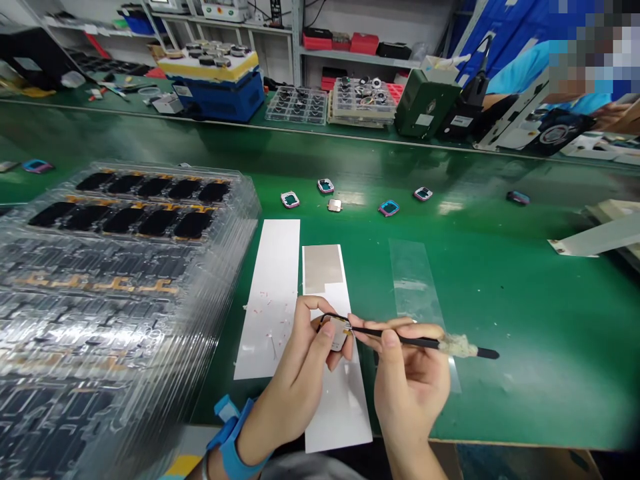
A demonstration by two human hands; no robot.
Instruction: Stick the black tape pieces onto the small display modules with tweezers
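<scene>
My left hand point(306, 373) holds a small squarish watch part point(339, 335), pinched between thumb and fingers. It has a pale grey face, a dark rim and a bit of gold at its right edge. My right hand point(413, 377) is closed around black tweezers point(425, 342), which have yellowish wrapping near the rear end. Their tip touches or almost touches the part's right edge; I cannot tell which. Beneath both hands lies a white strip point(340, 413) with a grey-beige sheet point(323, 268) on its far end.
A tall stack of clear trays point(230, 233) with black screens fills the left. Another white strip point(280, 267) bears small scraps. Clear film point(415, 280) lies to the right. Several watch cases point(389, 208) sit on the green bench behind. Across the bench is a person in blue point(520, 70).
</scene>
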